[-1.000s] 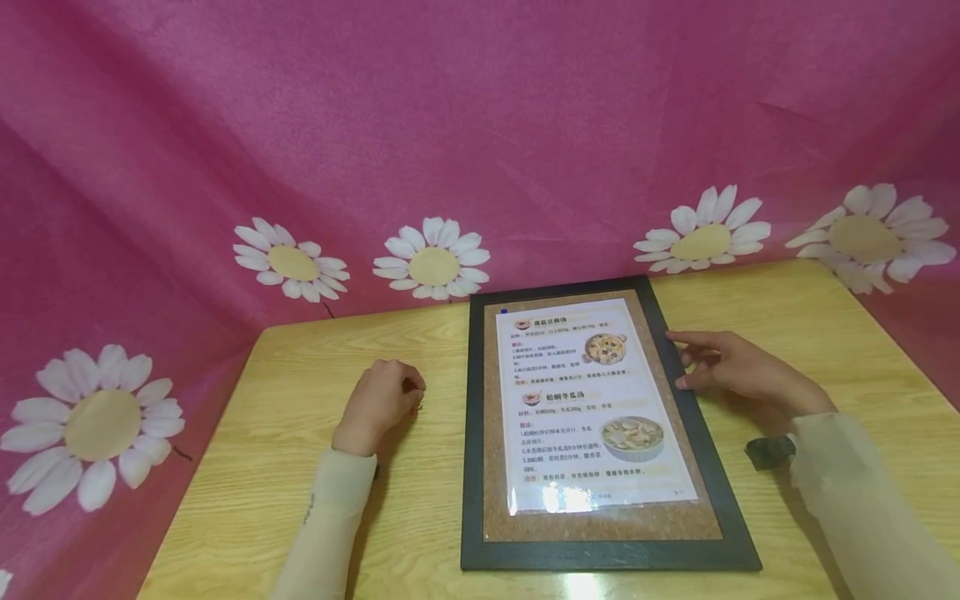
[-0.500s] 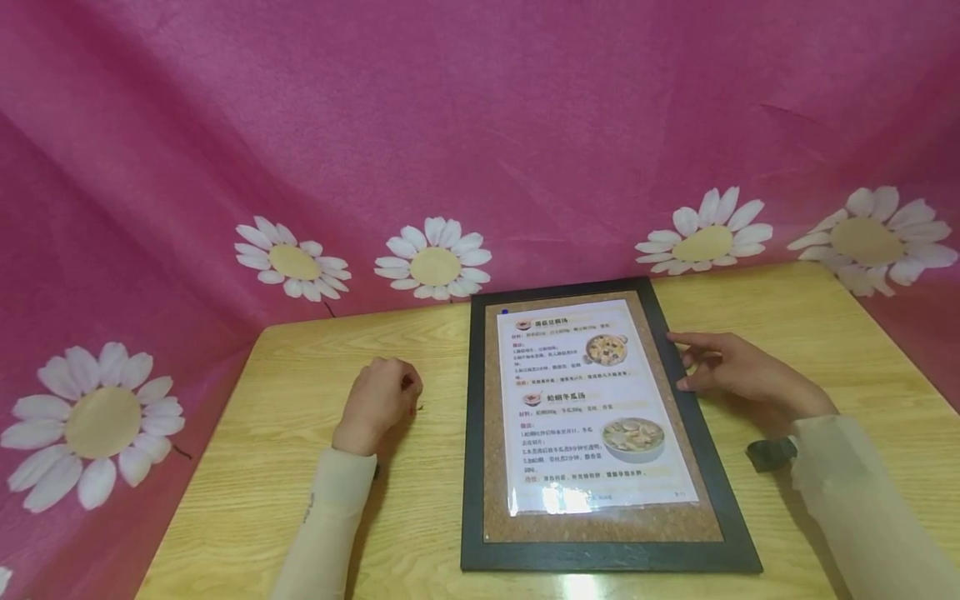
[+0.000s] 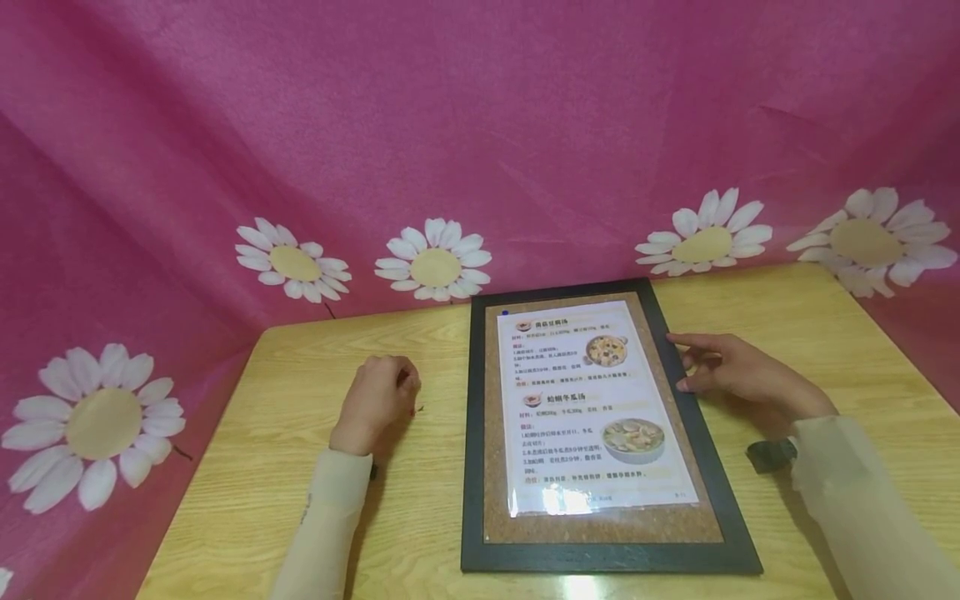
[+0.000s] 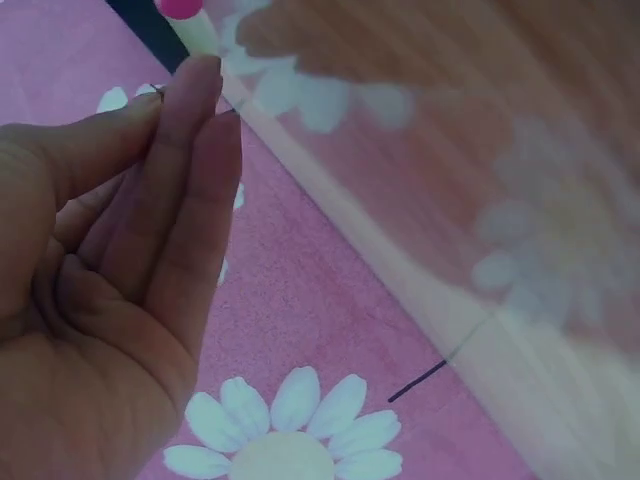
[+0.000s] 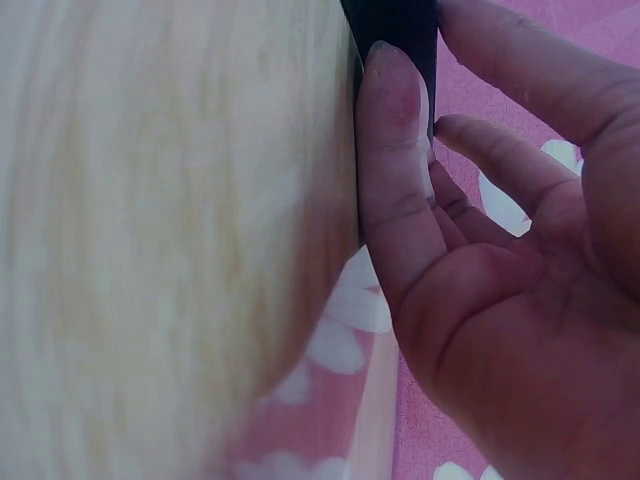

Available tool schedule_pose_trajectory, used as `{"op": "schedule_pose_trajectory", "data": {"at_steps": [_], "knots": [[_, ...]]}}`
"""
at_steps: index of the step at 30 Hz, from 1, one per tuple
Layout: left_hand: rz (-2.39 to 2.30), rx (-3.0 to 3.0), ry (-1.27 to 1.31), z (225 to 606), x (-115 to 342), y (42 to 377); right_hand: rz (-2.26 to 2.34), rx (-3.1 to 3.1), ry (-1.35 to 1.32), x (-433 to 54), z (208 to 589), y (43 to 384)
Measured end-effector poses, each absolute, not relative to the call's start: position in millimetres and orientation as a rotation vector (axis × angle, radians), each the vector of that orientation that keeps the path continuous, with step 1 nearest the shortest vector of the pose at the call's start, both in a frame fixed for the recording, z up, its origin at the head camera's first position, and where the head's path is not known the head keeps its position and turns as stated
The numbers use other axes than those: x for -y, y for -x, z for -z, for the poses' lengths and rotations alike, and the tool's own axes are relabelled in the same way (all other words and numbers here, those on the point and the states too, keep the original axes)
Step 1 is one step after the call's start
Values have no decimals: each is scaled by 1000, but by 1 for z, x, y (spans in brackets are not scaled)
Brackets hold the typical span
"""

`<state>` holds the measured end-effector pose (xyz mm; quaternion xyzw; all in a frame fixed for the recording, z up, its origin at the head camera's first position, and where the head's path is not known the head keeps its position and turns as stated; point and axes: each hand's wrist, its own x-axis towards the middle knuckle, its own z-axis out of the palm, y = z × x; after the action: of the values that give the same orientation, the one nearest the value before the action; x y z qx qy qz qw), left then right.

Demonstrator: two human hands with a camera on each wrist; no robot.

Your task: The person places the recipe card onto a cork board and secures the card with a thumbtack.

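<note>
A cork board in a black frame [image 3: 476, 467] lies on the table, bearing a printed recipe sheet [image 3: 570, 367] under shiny clear film. At the sheet's upper left corner is a blue pushpin [image 3: 505, 313]. My left hand [image 3: 378, 396] is raised left of the board, its thumb and fingertips pinching a small red pin-like thing [image 3: 413, 411], mostly hidden by the fingers. Against the board's right edge rest the thumb and fingers of my right hand [image 3: 738, 371]; in the right wrist view a straight finger [image 5: 395, 120] lies along the black edge.
The pale wooden table [image 3: 285, 400] runs back to a pink cloth [image 3: 480, 125] printed with white daisies. Another side of the cloth hangs at the left. A pink round thing [image 4: 180, 8] shows at the top of the left wrist view. Black straps [image 3: 771, 456] sit at my cuffs.
My left hand has shifted slightly left and away from me, still pinching the small red thing. The right hand and the cork board stay in place.
</note>
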<state>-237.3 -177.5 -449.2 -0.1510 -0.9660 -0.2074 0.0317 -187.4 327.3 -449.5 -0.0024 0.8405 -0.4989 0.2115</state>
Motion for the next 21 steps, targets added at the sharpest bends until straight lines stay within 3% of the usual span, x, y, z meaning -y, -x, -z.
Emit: {"op": "schedule_pose_trajectory", "data": {"at_steps": [21], "knots": [[874,2785,569,420,136,234,1408,-2304,-35,-327,451,185]]}}
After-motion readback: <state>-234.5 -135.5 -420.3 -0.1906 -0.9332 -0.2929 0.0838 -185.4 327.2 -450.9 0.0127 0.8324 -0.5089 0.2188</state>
